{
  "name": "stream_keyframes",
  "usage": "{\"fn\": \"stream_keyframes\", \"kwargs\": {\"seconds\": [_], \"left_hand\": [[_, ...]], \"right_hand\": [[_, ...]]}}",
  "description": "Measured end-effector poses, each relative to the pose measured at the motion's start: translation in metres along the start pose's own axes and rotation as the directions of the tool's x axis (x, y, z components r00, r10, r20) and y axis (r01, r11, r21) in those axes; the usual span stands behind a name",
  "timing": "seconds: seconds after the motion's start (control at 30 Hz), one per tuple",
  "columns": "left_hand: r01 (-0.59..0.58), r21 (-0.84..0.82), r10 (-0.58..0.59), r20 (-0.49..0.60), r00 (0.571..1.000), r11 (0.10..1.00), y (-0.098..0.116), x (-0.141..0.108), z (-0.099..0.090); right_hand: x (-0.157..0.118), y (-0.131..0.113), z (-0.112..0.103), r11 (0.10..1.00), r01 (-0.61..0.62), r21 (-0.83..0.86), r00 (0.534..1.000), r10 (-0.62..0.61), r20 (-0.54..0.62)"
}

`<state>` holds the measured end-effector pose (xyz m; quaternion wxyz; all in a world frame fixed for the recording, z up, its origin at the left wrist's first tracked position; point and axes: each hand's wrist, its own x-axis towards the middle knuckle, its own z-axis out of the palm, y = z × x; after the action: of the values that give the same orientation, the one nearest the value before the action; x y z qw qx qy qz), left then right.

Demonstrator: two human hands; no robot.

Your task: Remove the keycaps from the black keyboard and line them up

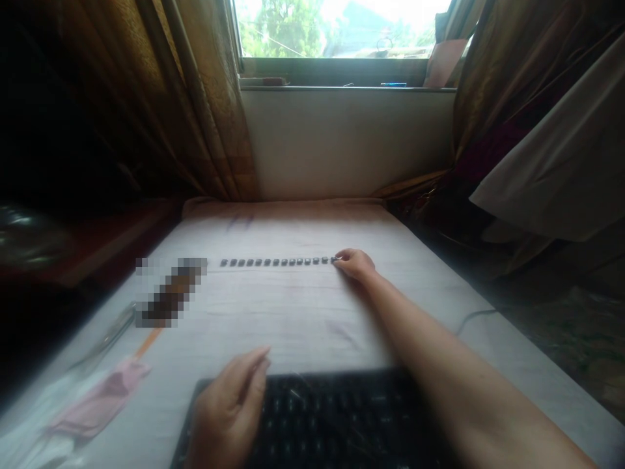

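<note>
The right hand's (359,264) grip pinches the rightmost key (333,260) in a row (276,262) paralleling the worktop's (293,312) far edge.

We face a bright rectangular window (336,29) above a plain pale wall (351,140)
Gold-brown patterned fabric curtains (195,111) flank it; daylight enters there, both sides dim.
</note>
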<state>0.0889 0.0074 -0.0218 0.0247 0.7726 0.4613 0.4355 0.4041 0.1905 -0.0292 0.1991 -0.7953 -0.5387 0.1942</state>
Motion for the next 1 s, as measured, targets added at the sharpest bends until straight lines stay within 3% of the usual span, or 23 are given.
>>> {"fn": "stream_keyframes", "kwargs": {"seconds": [0.2,0.33,0.5,0.63,0.73,0.87,1.0], "left_hand": [[0.0,0.01,0.0,0.013,1.0,1.0,-0.004,-0.003,0.001],[0.0,0.023,-0.001,0.038,0.999,1.0,-0.005,-0.003,0.003],[-0.03,0.062,0.02,0.146,0.989,0.998,-0.005,-0.001,0.005],[-0.046,0.053,0.031,0.253,0.967,0.998,-0.003,-0.002,0.005],[-0.033,0.057,0.013,0.326,0.945,0.998,0.0,-0.005,0.007],[-0.046,0.057,0.02,0.394,0.919,0.997,0.005,-0.008,0.009],[-0.077,0.068,0.041,0.429,0.902,0.995,0.009,-0.008,0.009]], "right_hand": [[-0.012,0.001,-0.008,0.998,0.058,-0.005,0.995,-0.057,0.077],[-0.039,-0.001,-0.024,0.994,0.108,-0.017,0.994,-0.107,0.033],[-0.125,-0.013,-0.052,0.962,0.272,0.016,0.961,-0.272,0.057],[-0.214,-0.022,-0.067,0.877,0.481,-0.005,0.834,-0.456,0.312],[-0.258,-0.023,-0.064,0.853,0.499,-0.15,0.82,-0.409,0.401],[-0.277,-0.023,-0.052,0.81,0.487,-0.328,0.84,-0.331,0.429],[-0.273,-0.022,-0.049,0.778,0.526,-0.344,0.825,-0.37,0.426]]}}
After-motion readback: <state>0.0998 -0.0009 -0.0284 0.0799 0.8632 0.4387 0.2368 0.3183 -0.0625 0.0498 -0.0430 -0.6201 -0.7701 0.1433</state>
